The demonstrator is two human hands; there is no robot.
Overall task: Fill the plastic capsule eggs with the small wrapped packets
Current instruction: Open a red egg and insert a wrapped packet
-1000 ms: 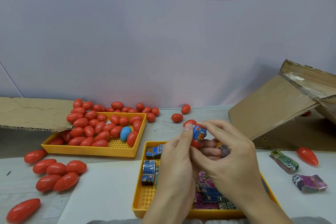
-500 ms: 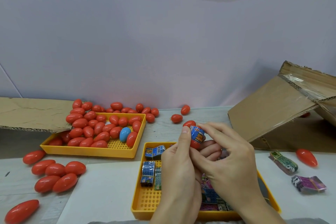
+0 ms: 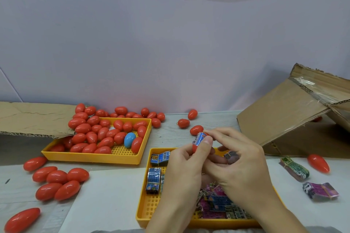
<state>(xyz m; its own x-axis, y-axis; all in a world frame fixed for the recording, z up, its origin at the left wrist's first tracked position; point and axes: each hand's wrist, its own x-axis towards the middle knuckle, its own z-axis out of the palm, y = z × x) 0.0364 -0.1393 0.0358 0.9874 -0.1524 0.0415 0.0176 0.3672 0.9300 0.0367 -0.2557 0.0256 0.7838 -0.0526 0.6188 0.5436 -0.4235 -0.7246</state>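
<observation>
both hands meet above the far edge of the near yellow tray (image 3: 149, 208). the left hand (image 3: 181, 174) grips a red egg half (image 3: 195, 147) with a blue packet (image 3: 198, 138) poking out its top, thumb on it, while the right hand (image 3: 240, 162) pinches the packet's far end from the right.

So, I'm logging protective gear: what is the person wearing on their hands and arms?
Nothing shows. The left hand and right hand are bare: no gloves, rings, watch or bands visible. Both forearms are bare to the frame edge, with no sleeves in view.
</observation>
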